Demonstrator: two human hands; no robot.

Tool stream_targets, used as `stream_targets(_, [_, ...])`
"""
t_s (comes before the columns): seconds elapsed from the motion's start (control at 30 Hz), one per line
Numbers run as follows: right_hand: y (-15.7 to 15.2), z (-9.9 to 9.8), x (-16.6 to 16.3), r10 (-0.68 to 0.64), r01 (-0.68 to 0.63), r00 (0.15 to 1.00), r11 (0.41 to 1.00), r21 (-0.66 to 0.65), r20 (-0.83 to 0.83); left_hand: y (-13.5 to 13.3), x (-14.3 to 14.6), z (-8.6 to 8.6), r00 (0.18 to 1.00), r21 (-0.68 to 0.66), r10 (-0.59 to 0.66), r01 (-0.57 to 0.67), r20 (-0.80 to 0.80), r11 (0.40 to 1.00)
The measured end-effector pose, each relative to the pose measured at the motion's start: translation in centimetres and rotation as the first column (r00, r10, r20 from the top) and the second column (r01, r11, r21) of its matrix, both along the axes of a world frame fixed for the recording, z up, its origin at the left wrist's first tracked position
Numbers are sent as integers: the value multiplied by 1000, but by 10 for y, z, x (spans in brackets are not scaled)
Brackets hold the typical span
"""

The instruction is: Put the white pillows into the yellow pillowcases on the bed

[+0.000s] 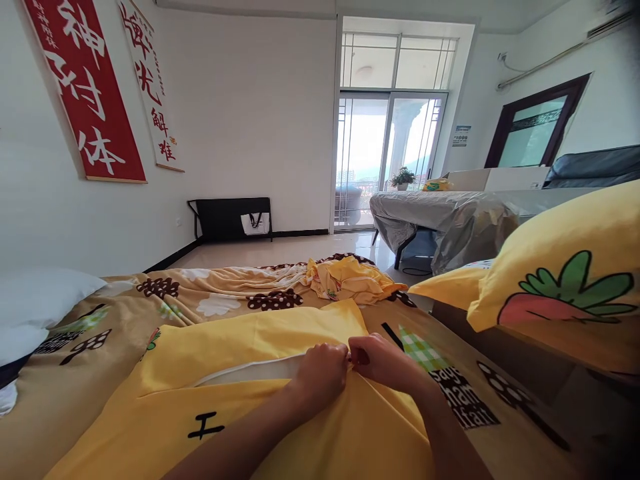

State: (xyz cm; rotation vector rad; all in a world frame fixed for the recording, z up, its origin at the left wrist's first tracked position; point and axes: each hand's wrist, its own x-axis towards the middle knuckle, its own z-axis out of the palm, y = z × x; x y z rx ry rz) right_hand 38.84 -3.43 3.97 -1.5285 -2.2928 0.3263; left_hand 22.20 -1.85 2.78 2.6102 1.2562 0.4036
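A yellow pillowcase lies in front of me on the bed, with a long slit across it. White filling or an inner pillow shows through the slit. My left hand is closed in a fist on the slit's edge, near its right end. Knuckles almost touching it, my right hand pinches the cloth at the same spot. Whatever small part lies between the fingertips is hidden. The fabric puckers and folds below both hands.
A patterned blanket covers the bed. Crumpled yellow cloth lies beyond the pillowcase. A yellow pillow with a carrot print stands at the right, and a white pillow at the left. A plastic-covered table stands farther back.
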Motion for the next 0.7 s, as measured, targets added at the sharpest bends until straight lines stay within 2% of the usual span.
stream_targets(0.13, [1, 1, 4, 49, -53, 997, 996, -67, -55, -2, 0, -2, 1000, 0, -11, 11, -27, 1000])
stream_targets(0.27, [5, -3, 5, 1, -8, 996, 997, -82, -93, -3, 1, -3, 1000, 0, -8, 8, -15, 1000])
stream_targets(0.5, [5, -4, -1, -43, 45, 997, 999, -29, 64, -3, 1, -5, 999, -11, 19, -19, -27, 1000])
stream_targets(0.7, [8, -9, 2, -20, 22, 998, 999, -28, 56, -2, -1, -3, 995, 23, 7, -5, -99, 1000])
